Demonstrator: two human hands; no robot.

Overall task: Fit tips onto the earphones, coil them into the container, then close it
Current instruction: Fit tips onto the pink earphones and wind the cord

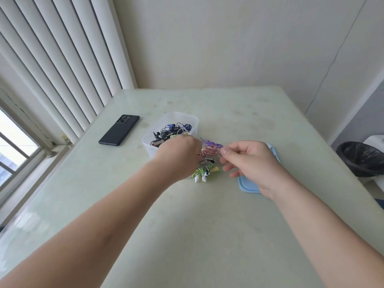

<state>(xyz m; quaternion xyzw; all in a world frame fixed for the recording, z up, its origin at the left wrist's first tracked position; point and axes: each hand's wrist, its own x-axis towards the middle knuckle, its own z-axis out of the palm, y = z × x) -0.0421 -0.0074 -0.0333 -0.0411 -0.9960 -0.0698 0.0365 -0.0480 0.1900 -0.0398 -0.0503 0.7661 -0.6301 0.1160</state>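
We see the red coil [209, 151], a red-&-white striped cord wound in a loose bundle, btwn the 2 hands, just off the box's near-right corner. L hand [178, 154] shows only its back. Its fingers curl down & away, hidden, so we can't tell whether they grip the coil, which meets that hand's R edge. R hand [249, 161]: thumb & forefinger tips [225, 151] pinch together at the coil's R edge, on a bit of its cord as far as the blur lets us judge. The other 3 fingers hang loosely curled below.

Purple coil [214, 144], thin glossy cord, lies just behind the red one, touching it. Green coil [204, 171], lime cord w/ white-&-black buds, lies just nearer us on the table.

Box [172, 117]: translucent plastic, rectangular w/ rounded corners, top open, holding a tangle of dark earphones [166, 134]. Lid [247, 188]: pale blue, flat, rounded corners, on the table under R hand, mostly hidden.

Table [207, 225]: pale green, smooth, glossy, faintly smudged. Phone [119, 129]: black matte slab, camera side up, left of the box & apart. White vertical blinds [62, 59] at far left. A bin [361, 159] w/ black bag sits off the table's R side.
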